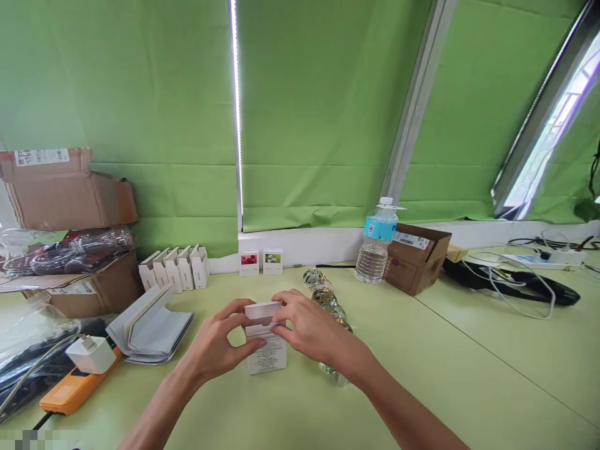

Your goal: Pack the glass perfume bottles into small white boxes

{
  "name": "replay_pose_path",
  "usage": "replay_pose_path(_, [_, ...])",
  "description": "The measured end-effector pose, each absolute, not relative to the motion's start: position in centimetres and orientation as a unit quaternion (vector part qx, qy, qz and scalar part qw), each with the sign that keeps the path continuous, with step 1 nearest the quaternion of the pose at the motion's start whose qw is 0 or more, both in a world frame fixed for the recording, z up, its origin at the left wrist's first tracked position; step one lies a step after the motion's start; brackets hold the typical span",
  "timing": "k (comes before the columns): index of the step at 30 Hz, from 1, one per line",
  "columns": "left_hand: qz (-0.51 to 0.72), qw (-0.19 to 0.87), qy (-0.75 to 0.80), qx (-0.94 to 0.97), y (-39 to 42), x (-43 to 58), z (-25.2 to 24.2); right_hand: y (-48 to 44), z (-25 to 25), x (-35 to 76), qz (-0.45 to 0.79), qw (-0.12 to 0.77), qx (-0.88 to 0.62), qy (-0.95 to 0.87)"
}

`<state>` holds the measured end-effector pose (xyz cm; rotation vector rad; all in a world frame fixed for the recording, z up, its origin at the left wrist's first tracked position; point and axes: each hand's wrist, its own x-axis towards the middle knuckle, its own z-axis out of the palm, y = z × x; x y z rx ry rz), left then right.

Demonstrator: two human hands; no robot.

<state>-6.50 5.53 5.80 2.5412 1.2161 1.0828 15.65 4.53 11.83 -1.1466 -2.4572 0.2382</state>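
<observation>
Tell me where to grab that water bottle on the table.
Grip the water bottle around its clear lower body, below the blue label, coming from the near left side: it stands upright, and the cardboard box sits close on its right.

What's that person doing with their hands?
A person is holding a small white box with both bare hands, over a pale green table. The left hand and right hand pinch its upper end, and its printed side faces up. Behind it stand more white boxes and a water bottle.
</observation>
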Motion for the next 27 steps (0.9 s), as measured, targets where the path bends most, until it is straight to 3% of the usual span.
replay_pose_path(10, [0.311, 0.094, 0.406, 0.854, 5.2, -6.0, 6.7, 4.6, 11.5, 15.9, 0.096, 0.189, -0.416, -0.884])
replay_pose_path(27, [0.355, -0.054, 0.43, 0.828, 5.3, -6.5, 7.2, 3.5, 16.3, 22.6, 0.118, 0.26, -0.506, -0.814])
